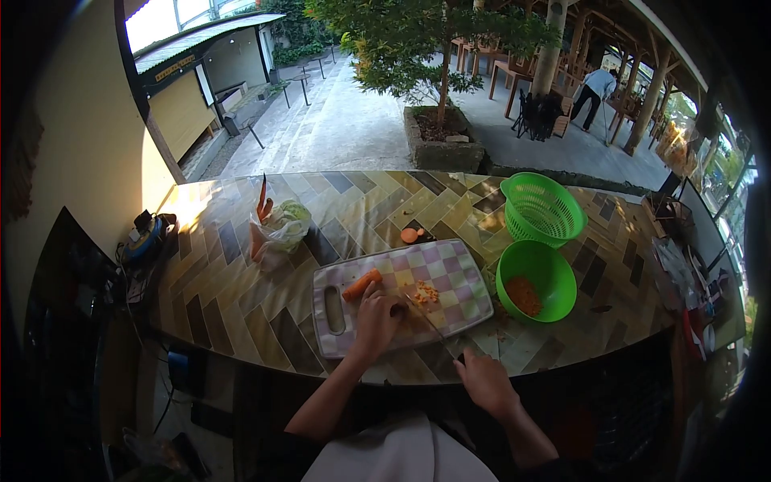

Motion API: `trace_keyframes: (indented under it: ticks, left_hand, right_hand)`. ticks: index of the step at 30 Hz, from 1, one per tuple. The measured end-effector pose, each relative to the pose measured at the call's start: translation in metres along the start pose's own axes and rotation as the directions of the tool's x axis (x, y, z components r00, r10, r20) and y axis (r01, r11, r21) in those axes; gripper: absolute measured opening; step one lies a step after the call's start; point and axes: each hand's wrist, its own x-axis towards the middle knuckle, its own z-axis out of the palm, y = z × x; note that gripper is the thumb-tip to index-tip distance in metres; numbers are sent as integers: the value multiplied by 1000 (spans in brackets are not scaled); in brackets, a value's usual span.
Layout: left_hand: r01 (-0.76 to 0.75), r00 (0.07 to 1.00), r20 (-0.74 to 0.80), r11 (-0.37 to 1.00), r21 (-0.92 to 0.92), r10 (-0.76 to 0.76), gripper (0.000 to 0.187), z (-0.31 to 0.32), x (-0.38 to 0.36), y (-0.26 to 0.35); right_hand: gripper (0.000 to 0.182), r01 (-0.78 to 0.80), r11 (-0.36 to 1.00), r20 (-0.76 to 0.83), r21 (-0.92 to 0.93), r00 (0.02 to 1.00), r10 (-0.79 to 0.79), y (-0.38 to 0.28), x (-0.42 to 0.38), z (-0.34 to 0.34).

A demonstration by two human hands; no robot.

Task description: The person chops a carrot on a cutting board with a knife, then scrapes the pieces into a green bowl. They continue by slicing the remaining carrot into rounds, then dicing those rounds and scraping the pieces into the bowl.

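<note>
Grips a kitchen knife (430, 320) by its handle, with the right hand (486, 381) closed tight at the tabletop's (241, 313) near edge. Slants the blade over the near side of a checkered cutting board (462, 277), tip close to the diced carrot (425, 292) around the middle. Bends the left hand (377, 325) down over the board, just beside a thick carrot piece (362, 285) toward the left edge — clamped or not, impossible to tell (hidden under the fingers). To the right of the board, orange shreds (524, 297) in a green bowl (562, 281); behind that, a green colander (542, 209). Near the tabletop's far edge, left of centre — a plastic bag (283, 229).
</note>
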Motion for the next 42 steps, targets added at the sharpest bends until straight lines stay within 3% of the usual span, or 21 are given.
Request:
trace_keyframes:
  ticks: [6,15,18,24,27,30,33,36,42]
  left_hand:
    - [-72,995,-62,992,106,79,8,13,5,-1]
    - [41,997,-70,999,5,-41,12,14,13,7]
    - [-48,992,-123,991,-128,32,16,8,13,-9]
    - [96,995,46,972,-214,-88,17,-25,13,1]
    - [-14,1000,21,978,-208,19,18,-32,13,-8]
    - [-28,962,262,978,-205,82,22,-53,12,-8]
    - [-226,914,309,963,-149,262,28,-56,10,-21]
    - [-197,868,440,973,-117,229,32,-57,10,-29]
    - [-184,872,456,982,-36,180,28,-58,12,-19]
  right_hand:
    - [34,3,998,-108,61,994,4,17,2,1]
    - [35,-35,993,-115,114,992,48,21,-14,-5]
    - [35,-29,990,-73,136,997,39,18,-15,-9]
    - [36,6,990,-122,143,993,11,18,-1,6]
    - [36,-11,993,-166,120,986,31,18,5,7]
    - [36,9,991,-154,130,988,12,21,6,7]
    - [36,11,990,-155,141,988,11,20,5,8]
    - [36,11,985,-154,171,988,15,17,3,9]
    - [36,40,977,-174,212,985,-3,21,1,18]
